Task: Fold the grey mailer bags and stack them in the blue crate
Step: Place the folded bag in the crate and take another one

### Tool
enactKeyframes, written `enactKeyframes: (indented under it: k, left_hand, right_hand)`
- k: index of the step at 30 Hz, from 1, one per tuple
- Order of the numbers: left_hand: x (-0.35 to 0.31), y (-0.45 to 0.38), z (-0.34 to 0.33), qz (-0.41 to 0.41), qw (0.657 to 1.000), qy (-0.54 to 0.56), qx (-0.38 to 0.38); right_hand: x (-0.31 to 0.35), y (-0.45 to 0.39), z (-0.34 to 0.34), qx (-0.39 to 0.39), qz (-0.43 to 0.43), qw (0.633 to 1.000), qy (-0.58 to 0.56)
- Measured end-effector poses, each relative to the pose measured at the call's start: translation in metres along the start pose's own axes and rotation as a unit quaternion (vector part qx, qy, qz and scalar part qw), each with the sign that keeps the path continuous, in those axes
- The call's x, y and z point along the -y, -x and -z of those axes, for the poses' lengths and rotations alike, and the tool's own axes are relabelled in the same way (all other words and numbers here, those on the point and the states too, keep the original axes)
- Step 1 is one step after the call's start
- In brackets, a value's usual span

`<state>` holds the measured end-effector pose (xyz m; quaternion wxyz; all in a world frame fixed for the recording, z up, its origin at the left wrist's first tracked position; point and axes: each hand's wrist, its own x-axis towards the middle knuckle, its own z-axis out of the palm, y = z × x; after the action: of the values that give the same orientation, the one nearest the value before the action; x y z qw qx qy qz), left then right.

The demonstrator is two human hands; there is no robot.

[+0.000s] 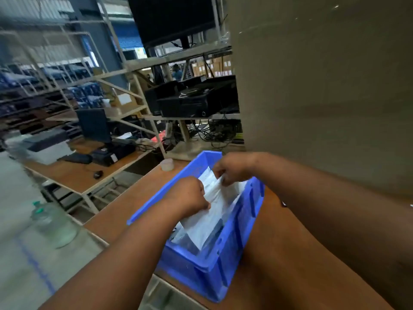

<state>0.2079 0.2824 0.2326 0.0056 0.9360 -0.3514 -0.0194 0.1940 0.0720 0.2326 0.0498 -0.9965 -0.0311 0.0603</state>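
A blue plastic crate (237, 249) stands on the brown table, near its left edge. Inside it lie pale grey mailer bags (207, 227), standing on edge and leaning. Both my hands are over the crate and hold the same folded bag at its top. My left hand (190, 194) grips the bag's near upper edge with curled fingers. My right hand (232, 168) pinches the far upper edge. The lower part of the bags is hidden by the crate wall.
A small translucent cup (167, 164) sits on the table (279, 253) beyond the crate. A tall grey panel (324, 97) rises on the right. To the left are a lower desk with monitor (93, 125), mouse (97, 174), shelving, and a water jug (54, 222) on the floor.
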Motion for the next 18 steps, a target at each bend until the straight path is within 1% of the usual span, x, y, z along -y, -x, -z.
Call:
enactKeyframes:
  k: [3, 9, 12, 15, 18]
  left_hand:
    - [0.022, -0.007, -0.031, 0.001, 0.998, 0.020, 0.067]
    - [0.057, -0.023, -0.075, 0.008, 0.984, 0.038, 0.173]
    - [0.066, -0.028, -0.089, -0.010, 0.976, 0.005, 0.219]
    - [0.072, -0.033, -0.101, -0.016, 0.967, -0.037, 0.252]
    - [0.081, -0.042, -0.108, -0.020, 0.963, -0.055, 0.263]
  right_hand:
    - [0.018, -0.035, -0.013, 0.073, 0.002, 0.997, -0.002]
    - [0.039, -0.094, -0.060, 0.188, -0.020, 0.982, 0.018]
    - [0.049, -0.111, -0.086, 0.246, -0.020, 0.967, 0.065]
    - [0.060, -0.121, -0.108, 0.271, -0.022, 0.957, 0.100]
    - [0.071, -0.124, -0.118, 0.279, -0.031, 0.952, 0.122]
